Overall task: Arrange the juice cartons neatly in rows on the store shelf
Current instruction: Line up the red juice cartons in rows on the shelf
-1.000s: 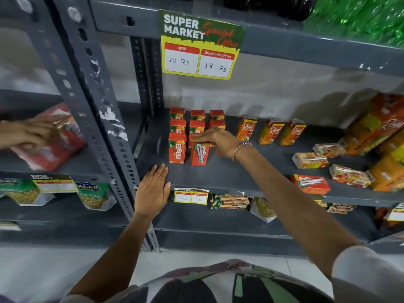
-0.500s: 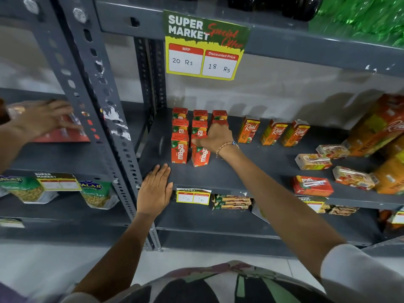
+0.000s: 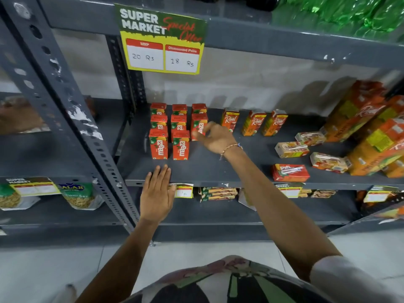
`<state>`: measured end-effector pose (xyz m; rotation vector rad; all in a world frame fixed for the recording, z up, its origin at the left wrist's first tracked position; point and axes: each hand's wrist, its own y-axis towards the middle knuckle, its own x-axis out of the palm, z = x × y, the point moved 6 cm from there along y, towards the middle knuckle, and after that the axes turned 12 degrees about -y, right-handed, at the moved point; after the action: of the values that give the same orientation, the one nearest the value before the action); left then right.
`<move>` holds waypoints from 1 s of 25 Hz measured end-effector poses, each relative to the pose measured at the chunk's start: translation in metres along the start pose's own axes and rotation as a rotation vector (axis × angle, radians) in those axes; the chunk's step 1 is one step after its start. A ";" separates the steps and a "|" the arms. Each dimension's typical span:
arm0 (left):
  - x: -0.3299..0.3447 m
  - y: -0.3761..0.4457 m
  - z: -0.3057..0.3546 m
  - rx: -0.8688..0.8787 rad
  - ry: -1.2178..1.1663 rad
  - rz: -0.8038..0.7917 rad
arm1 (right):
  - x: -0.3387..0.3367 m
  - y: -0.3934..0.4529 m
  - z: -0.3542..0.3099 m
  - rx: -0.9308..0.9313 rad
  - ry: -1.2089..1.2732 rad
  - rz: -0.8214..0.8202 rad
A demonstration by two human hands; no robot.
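Red Maaza juice cartons (image 3: 181, 145) stand upright in three short rows at the left of the grey middle shelf (image 3: 209, 171); the right row is one carton shorter. My right hand (image 3: 215, 138) hovers with loosely spread fingers, its fingertips at the front carton of the right row (image 3: 198, 125), holding nothing. My left hand (image 3: 156, 193) lies flat and open on the shelf's front edge below the cartons. Three orange Real cartons (image 3: 253, 124) stand upright further right. Several small cartons (image 3: 291, 149) lie on their sides, and a red one (image 3: 290, 172) lies near the front edge.
Large orange juice boxes (image 3: 360, 119) lean at the shelf's right end. A price sign (image 3: 161, 40) hangs from the shelf above. A perforated upright post (image 3: 72, 110) borders the bay on the left. Snack packets (image 3: 75, 195) sit on the lower shelf.
My right hand has let go of the front carton of the middle row, which now stands upright, and has moved right. Another person's hand at the left is no longer in view.
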<state>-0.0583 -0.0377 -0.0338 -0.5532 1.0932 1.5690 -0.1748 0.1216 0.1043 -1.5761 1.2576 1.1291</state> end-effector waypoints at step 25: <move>0.003 0.009 -0.001 -0.198 0.066 0.149 | 0.015 -0.054 0.135 0.206 0.584 0.303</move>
<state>-0.0676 -0.0369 -0.0335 -0.6734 1.0548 1.8124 -0.1413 0.2553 0.0557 -1.6491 1.9821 0.6918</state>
